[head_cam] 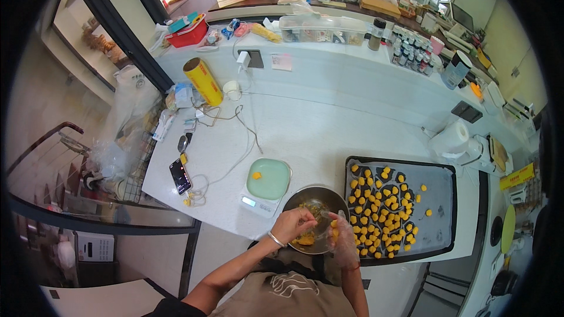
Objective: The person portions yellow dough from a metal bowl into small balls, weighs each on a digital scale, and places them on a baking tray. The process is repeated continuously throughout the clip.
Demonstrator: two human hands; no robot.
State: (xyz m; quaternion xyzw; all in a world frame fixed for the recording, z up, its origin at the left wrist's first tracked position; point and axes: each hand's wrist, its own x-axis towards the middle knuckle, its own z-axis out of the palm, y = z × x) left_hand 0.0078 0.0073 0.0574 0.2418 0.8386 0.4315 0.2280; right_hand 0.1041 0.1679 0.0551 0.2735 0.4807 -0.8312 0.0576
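Note:
A metal mixing bowl [339,198] stands at the table's front edge, with a yellow dough-like lump [305,240] and crumbs inside. My bare left hand [293,224], a bangle on its wrist, is over the bowl with fingertips pinched together; whether they hold anything is too small to tell. In a clear plastic glove, my right hand [345,240] is at the bowl's right rim, holding yellow dough-like pieces [334,224]. Just right of it lies a black baking tray [454,211] lined with paper, bearing many small yellow balls [387,215]. One yellow piece [257,175] rests on a green-topped kitchen scale [269,187].
A phone [180,176] with cables lies to the left, near a yellow cling-film roll [203,81] and a white cup [231,90]. Paper towel [456,134] stands behind the tray. A raised ledge at the back holds a plastic box [321,30] and small bottles [412,53].

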